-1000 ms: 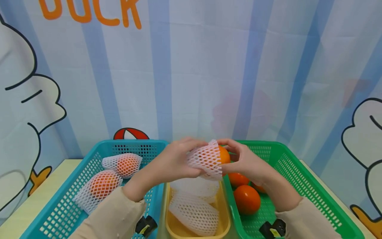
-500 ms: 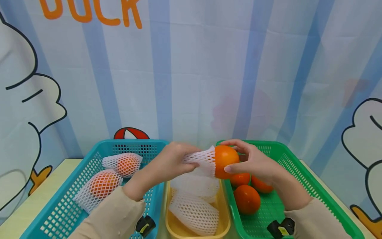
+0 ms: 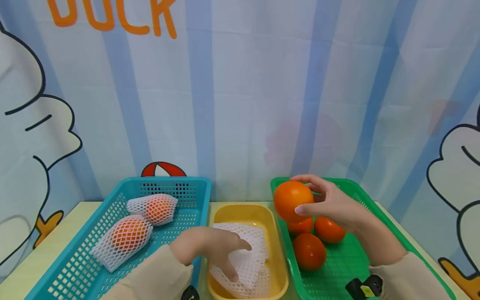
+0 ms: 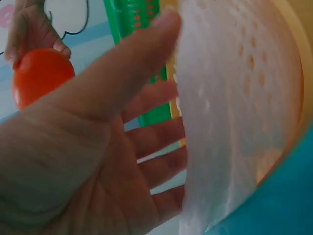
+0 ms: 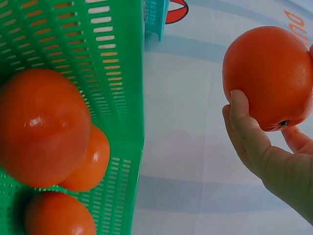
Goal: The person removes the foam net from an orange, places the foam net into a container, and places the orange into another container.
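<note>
My right hand (image 3: 335,205) holds a smooth, round orange-red fruit (image 3: 292,201) above the green basket's left rim, thumb on the near side. The right wrist view shows a small dark spot on that fruit (image 5: 269,76). My left hand (image 3: 215,246) reaches over the yellow tub (image 3: 240,211), its fingers spread above white foam net sleeves (image 3: 256,243). In the left wrist view, a net sleeve (image 4: 225,122) lies right at the fingertips; whether they touch cannot be told. No fruit is in the left hand.
The blue basket (image 3: 189,233) at left holds two fruits in net sleeves (image 3: 131,233) (image 3: 159,209). Several bare fruits (image 3: 309,251) lie in the green basket (image 3: 345,266) at right. A striped curtain (image 3: 240,104) hangs behind the table.
The net sleeve has come off the fruit. My left hand has moved down to the tub, while the right has carried the bare fruit slightly right.
</note>
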`<state>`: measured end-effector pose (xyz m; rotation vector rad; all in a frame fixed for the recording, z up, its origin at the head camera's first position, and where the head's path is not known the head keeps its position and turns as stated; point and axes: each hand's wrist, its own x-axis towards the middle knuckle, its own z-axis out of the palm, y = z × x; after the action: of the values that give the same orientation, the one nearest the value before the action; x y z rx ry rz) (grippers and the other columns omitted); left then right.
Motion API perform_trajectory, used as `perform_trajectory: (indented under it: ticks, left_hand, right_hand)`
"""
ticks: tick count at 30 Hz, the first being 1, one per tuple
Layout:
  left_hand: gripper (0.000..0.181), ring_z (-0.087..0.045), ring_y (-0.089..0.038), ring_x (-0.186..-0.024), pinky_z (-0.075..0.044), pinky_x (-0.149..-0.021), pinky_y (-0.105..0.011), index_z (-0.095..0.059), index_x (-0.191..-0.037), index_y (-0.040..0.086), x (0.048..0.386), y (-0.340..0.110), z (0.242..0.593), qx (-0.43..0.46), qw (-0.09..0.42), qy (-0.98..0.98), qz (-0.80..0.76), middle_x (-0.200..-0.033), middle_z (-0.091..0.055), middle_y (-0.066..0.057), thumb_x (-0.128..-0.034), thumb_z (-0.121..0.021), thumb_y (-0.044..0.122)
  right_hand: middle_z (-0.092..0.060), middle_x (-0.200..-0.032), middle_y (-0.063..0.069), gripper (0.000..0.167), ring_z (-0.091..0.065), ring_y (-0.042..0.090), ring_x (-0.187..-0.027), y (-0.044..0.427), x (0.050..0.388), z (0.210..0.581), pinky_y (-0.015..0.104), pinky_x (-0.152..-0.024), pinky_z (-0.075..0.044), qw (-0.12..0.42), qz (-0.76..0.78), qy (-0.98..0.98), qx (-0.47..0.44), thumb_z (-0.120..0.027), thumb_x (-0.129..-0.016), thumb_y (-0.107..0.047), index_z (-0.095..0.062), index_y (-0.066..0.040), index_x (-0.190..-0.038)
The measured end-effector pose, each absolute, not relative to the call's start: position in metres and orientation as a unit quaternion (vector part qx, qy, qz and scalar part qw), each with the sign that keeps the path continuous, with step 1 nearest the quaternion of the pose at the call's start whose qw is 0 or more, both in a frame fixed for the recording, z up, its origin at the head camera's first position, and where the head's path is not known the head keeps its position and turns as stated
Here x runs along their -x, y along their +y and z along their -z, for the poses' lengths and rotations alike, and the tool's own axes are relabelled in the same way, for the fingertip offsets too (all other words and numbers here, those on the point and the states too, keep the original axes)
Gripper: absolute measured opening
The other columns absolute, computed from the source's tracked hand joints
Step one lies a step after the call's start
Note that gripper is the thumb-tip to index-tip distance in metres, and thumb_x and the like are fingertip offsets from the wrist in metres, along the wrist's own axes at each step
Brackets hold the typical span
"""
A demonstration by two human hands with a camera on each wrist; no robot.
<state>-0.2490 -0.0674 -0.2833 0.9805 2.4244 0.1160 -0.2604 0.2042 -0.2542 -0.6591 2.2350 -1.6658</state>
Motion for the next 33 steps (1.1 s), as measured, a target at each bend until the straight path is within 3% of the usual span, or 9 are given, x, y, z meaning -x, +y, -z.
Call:
perform_trajectory:
  ticks: [2, 4, 17, 27, 33]
  left_hand:
    - [0.060, -0.042, -0.011, -0.125, -0.031, -0.104, -0.029, -0.045, -0.138, 0.015, 0.248, -0.067, 0.286, -0.351, 0.287, 0.890, -0.037, -0.133, -0.050, 0.002, -0.0849, -0.068, 0.029]
    - [0.058, -0.042, -0.011, -0.125, -0.031, -0.104, -0.029, -0.045, -0.138, 0.015, 0.248, -0.066, 0.287, -0.355, 0.283, 0.890, -0.038, -0.134, -0.049, 0.003, -0.0860, -0.067, 0.028]
    - [0.042, -0.044, -0.014, -0.124, -0.036, -0.101, -0.030, -0.052, -0.132, 0.013, 0.242, -0.079, 0.270, -0.396, 0.182, 0.892, -0.119, -0.133, -0.051, 0.004, -0.0910, -0.060, 0.016]
    - [0.040, -0.041, -0.022, -0.127, -0.035, -0.102, -0.041, -0.050, -0.133, 0.009, 0.241, -0.110, 0.254, -0.393, 0.117, 0.894, -0.181, -0.135, -0.049, -0.004, -0.0940, -0.056, 0.017]
    - [0.041, -0.041, -0.025, -0.126, -0.037, -0.099, -0.044, -0.051, -0.133, 0.012, 0.239, -0.126, 0.256, -0.356, 0.108, 0.906, -0.202, -0.137, -0.045, -0.006, -0.0935, -0.057, 0.020]
  right_hand:
    - [-0.047, -0.122, 0.020, 0.060, -0.056, 0.033, -0.101, 0.208, 0.260, 0.257, 0.047, -0.082, -0.048, 0.135, 0.576, 0.775, 0.225, -0.066, -0.085, -0.012, -0.036, -0.010, -0.137]
    - [-0.048, -0.121, 0.020, 0.060, -0.057, 0.033, -0.100, 0.211, 0.261, 0.258, 0.048, -0.082, -0.048, 0.131, 0.573, 0.778, 0.222, -0.065, -0.085, -0.013, -0.036, -0.010, -0.137]
    - [-0.045, -0.122, 0.021, 0.066, -0.055, 0.032, -0.097, 0.233, 0.264, 0.262, 0.041, -0.076, -0.049, 0.086, 0.489, 0.847, 0.191, -0.071, -0.081, -0.019, -0.038, -0.008, -0.137]
    - [-0.046, -0.112, 0.021, 0.069, -0.055, 0.026, -0.085, 0.251, 0.263, 0.264, 0.039, -0.069, -0.050, 0.112, 0.380, 0.900, 0.184, -0.074, -0.076, -0.015, -0.038, 0.001, -0.133]
    - [-0.049, -0.104, 0.020, 0.068, -0.054, 0.024, -0.081, 0.268, 0.266, 0.266, 0.038, -0.065, -0.049, 0.139, 0.347, 0.916, 0.147, -0.073, -0.076, -0.014, -0.038, 0.004, -0.132]
